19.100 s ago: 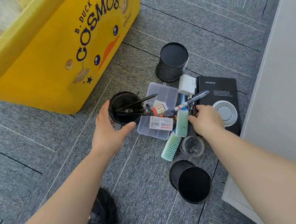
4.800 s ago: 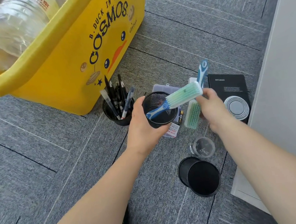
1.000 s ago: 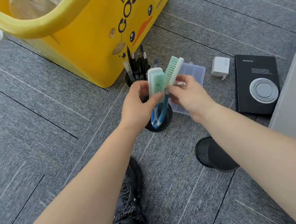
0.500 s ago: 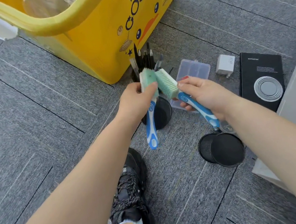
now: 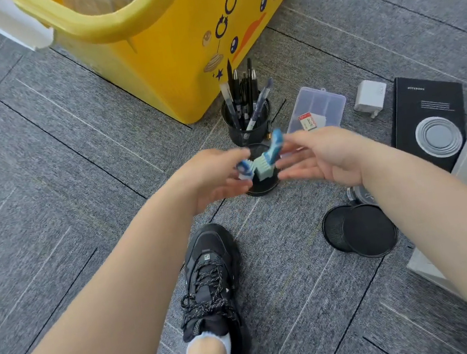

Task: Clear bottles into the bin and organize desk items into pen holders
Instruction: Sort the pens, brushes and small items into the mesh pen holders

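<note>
Brushes (image 5: 265, 160) with blue handles stand in the near pen holder (image 5: 263, 186), just in front of the holder of pens (image 5: 248, 121). Our right hand (image 5: 325, 158) hovers beside them, fingers straight and empty. Our left hand (image 5: 211, 176) blurs at one handle, and we cannot tell its grip. Next, we judge, the tipped holder (image 5: 361, 230) at near right needs standing up.

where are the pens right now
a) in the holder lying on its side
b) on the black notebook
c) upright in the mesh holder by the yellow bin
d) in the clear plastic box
c, the pens stand upright in the black mesh holder right beside the yellow bin.
</note>
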The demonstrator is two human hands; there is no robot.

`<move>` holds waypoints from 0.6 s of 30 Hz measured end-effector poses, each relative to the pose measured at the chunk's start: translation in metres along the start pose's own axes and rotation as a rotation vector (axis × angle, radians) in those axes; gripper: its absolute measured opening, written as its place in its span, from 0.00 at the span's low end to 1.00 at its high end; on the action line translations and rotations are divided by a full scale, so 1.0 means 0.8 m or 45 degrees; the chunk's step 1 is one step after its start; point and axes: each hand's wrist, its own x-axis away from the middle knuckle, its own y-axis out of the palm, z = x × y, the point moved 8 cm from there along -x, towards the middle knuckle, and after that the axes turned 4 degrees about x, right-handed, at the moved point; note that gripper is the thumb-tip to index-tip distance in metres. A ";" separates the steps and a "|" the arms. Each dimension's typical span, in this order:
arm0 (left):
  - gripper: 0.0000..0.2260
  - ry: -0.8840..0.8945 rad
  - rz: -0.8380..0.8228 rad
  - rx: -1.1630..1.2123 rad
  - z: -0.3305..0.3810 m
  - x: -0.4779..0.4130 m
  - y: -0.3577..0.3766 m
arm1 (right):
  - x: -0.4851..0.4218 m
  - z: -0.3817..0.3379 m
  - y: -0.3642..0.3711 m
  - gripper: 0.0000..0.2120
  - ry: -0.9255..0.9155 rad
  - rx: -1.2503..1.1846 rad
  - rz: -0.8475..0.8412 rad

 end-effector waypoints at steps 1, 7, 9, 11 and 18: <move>0.11 0.032 0.034 0.070 0.004 -0.002 -0.004 | -0.002 -0.005 -0.006 0.13 -0.045 -0.014 0.064; 0.17 0.085 0.306 0.238 -0.029 -0.020 -0.039 | -0.012 0.013 -0.039 0.08 -0.089 0.104 0.254; 0.16 0.010 0.317 0.266 -0.059 -0.029 -0.041 | -0.012 0.032 -0.059 0.06 -0.086 0.078 0.362; 0.20 -0.093 0.224 0.256 -0.087 -0.037 -0.025 | -0.011 0.060 -0.088 0.05 -0.052 0.089 0.531; 0.34 -0.116 0.067 0.581 -0.087 -0.059 0.043 | 0.004 0.094 -0.151 0.05 -0.143 0.595 1.015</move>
